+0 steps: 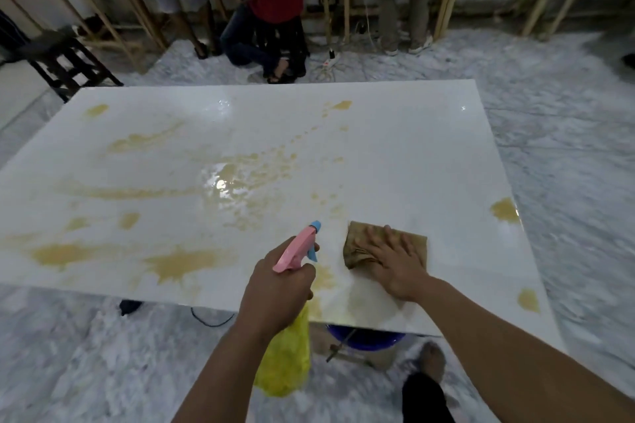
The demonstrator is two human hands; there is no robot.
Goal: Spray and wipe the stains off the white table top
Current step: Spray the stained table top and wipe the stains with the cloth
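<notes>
The left hand (279, 280) grips a spray bottle (287, 347) with yellow body and pink head, held over the near edge of the white worktop (412, 154). The right hand (395, 259) lies flat, fingers spread, pressing a brown cloth (357, 244) on the worktop near the same edge. Yellow-brown stains (185, 263) cover the worktop, mostly toward its left side. No label or writing can be read.

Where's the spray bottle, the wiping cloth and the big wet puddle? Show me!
spray bottle (298, 249), head view, on its pink spray head above the left hand.
cloth (357, 244), head view, on the bare brown part left of the fingers.
wet puddle (237, 182), head view, on its shiny yellowish middle.
</notes>
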